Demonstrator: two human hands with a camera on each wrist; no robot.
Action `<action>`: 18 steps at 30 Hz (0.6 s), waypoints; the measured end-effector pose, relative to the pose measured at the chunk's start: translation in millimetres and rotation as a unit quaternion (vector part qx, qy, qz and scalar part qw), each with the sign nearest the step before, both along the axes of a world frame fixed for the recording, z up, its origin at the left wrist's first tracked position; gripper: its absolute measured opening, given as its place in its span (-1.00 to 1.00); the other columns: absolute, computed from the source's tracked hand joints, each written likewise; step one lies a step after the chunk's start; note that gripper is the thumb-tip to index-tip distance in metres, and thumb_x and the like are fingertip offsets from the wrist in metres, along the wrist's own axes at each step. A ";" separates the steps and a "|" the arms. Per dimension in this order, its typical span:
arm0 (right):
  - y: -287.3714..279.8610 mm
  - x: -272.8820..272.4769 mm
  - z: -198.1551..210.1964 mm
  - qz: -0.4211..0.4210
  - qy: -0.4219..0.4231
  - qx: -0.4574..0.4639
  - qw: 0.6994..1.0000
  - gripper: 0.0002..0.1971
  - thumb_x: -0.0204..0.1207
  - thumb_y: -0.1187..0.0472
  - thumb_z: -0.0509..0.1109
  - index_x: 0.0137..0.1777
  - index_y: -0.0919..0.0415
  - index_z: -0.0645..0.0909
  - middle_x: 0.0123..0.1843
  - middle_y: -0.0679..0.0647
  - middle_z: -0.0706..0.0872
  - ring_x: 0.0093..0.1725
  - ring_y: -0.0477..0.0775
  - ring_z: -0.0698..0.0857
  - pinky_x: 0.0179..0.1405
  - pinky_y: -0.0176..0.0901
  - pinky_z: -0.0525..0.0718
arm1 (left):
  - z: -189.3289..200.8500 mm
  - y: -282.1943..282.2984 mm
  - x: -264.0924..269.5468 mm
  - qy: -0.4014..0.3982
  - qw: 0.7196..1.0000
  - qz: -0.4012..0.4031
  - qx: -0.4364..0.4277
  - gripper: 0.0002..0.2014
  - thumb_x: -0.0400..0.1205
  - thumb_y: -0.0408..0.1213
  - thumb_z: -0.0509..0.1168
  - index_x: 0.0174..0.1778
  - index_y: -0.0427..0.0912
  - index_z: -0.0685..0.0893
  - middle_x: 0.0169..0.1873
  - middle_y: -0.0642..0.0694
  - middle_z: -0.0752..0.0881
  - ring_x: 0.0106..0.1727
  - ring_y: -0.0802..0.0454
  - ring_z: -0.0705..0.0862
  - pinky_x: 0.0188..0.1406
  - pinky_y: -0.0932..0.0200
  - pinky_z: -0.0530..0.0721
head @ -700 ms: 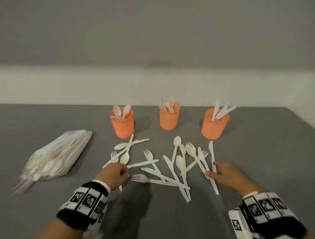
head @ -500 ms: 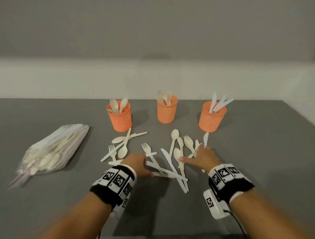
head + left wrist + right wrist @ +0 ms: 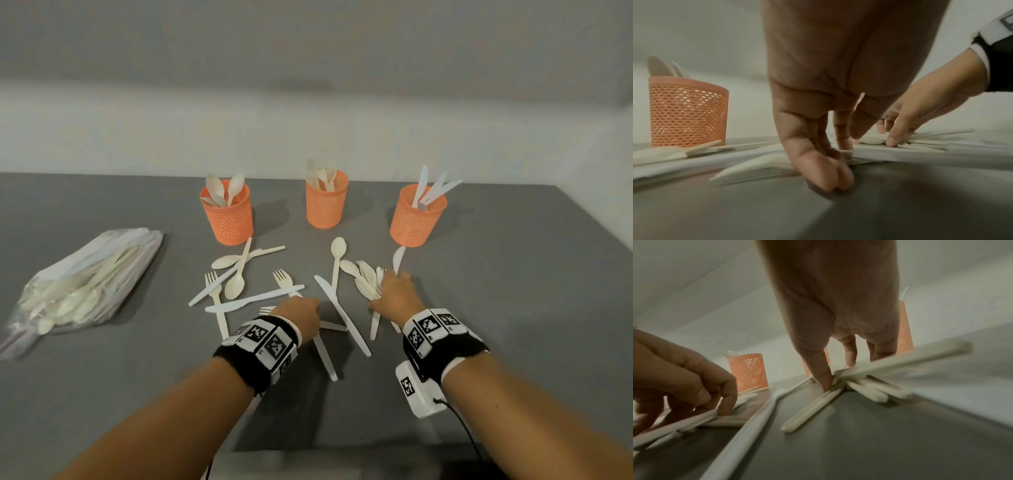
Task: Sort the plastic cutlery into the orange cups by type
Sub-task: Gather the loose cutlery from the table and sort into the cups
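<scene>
- My left hand (image 3: 297,317) is down on the near middle of the loose cutlery (image 3: 260,284), thumb and fingers (image 3: 840,139) curled in and pinching a flat white handle against the counter (image 3: 513,308); I can't tell whether it is a knife or a fork.
- My right hand (image 3: 397,296) sits on the right-hand bunch, fingers spread and straight, the tips pressing spoon bowls and handles flat; nothing is gripped there.
- To do this well, I'd slide one piece clear of the crossing ones before lifting, since thin flat plastic is hard to get under and its neighbours will come along.
- I'd check the head of each piece before choosing a cup.
- The three orange cups stand at the far side: the spoon cup (image 3: 227,214) on the left, the fork cup (image 3: 326,200) in the middle, the knife cup (image 3: 416,217) on the right.
- Pieces already standing in them lean outward, so I'd drop the handle in from above.
- A long knife (image 3: 342,317) lies between my hands and could get dragged.
- A clear bag (image 3: 85,281) of more cutlery lies well to the left.
</scene>
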State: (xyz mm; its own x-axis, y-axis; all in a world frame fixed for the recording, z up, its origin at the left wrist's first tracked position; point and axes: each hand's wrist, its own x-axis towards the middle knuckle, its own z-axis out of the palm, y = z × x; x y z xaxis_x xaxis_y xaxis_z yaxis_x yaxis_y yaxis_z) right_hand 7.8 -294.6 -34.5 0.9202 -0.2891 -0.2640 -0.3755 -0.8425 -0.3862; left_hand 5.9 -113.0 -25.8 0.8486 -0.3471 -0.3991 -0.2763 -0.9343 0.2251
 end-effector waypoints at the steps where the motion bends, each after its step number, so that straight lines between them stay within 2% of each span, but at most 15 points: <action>1: -1.8 -0.1 0.4 -0.014 -0.003 0.016 1.000 -0.36 0.35 0.29 0.52 0.39 0.32 0.31 0.36 0.33 0.37 0.34 0.32 0.44 0.22 0.00 0.51 | 0.3 -2.5 -0.2 0.001 1.000 0.001 0.001 -0.69 0.71 -0.27 -0.01 0.27 -0.26 0.53 0.22 -0.27 0.64 0.24 -0.20 0.61 0.22 0.02 0.56; 4: -7.7 0.2 3.1 -0.051 -0.025 0.048 0.997 -0.38 0.31 0.39 0.52 0.33 0.37 0.32 0.30 0.33 0.48 0.27 0.32 0.55 0.04 -0.08 0.52 | 0.3 -8.1 0.0 0.001 1.000 0.019 0.002 -0.67 0.71 -0.14 0.05 0.25 -0.26 0.54 0.20 -0.24 0.65 0.24 -0.16 0.61 0.24 0.02 0.55; 6: -12.3 0.1 5.8 -0.056 -0.009 0.029 0.998 -0.47 0.32 0.37 0.50 0.26 0.40 0.40 0.25 0.30 0.57 0.24 0.30 0.60 0.07 -0.07 0.57 | -0.7 -11.2 0.1 -0.014 1.000 0.025 0.013 -0.68 0.69 -0.12 0.11 0.23 -0.25 0.55 0.20 -0.24 0.64 0.25 -0.17 0.60 0.22 0.03 0.56; 9: -16.8 -1.9 11.7 -0.012 0.046 -0.032 0.998 -0.67 0.40 0.31 0.42 0.16 0.39 0.54 0.06 0.23 0.67 0.07 0.24 0.66 -0.03 -0.09 0.58 | -2.0 -17.6 0.4 -0.022 0.998 0.044 0.030 -0.72 0.68 -0.20 0.12 0.19 -0.26 0.59 0.19 -0.24 0.65 0.25 -0.16 0.61 0.16 0.07 0.58; 12: -20.0 -5.3 12.1 0.015 0.063 -0.074 0.995 -0.76 0.43 0.29 0.35 0.08 0.35 0.60 -0.10 0.18 0.65 -0.06 0.20 0.66 -0.16 -0.14 0.55 | -2.4 -25.8 0.4 -0.024 0.998 0.056 0.026 -0.75 0.65 -0.32 0.13 0.15 -0.29 0.61 0.16 -0.24 0.67 0.21 -0.14 0.64 0.10 0.10 0.61; 15: -24.5 -8.5 4.5 0.020 0.069 -0.099 0.992 -0.75 0.42 0.26 0.33 0.08 0.34 0.60 -0.06 0.18 0.68 -0.07 0.21 0.67 -0.17 -0.14 0.55 | -3.3 -28.8 0.2 -0.026 0.997 0.076 0.007 -0.74 0.61 -0.37 0.19 0.20 -0.32 0.55 0.17 -0.25 0.67 0.22 -0.15 0.64 0.11 0.12 0.60; 16: -25.9 -9.9 1.4 0.018 0.068 -0.106 0.992 -0.71 0.42 0.25 0.33 0.11 0.35 0.58 0.01 0.21 0.70 0.00 0.22 0.69 -0.13 -0.13 0.57 | -4.1 -28.9 -0.1 -0.025 0.996 0.088 -0.006 -0.70 0.60 -0.38 0.23 0.25 -0.32 0.51 0.20 -0.25 0.64 0.24 -0.16 0.63 0.13 0.12 0.59; 18: -29.0 -12.0 -3.4 0.021 0.065 -0.130 0.989 -0.62 0.44 0.22 0.35 0.22 0.39 0.51 0.19 0.28 0.66 0.19 0.26 0.66 0.06 -0.08 0.62 | -8.2 -26.7 -0.8 -0.021 0.991 0.126 -0.037 -0.56 0.56 -0.40 0.30 0.34 -0.30 0.38 0.25 -0.27 0.58 0.29 -0.17 0.59 0.17 0.11 0.57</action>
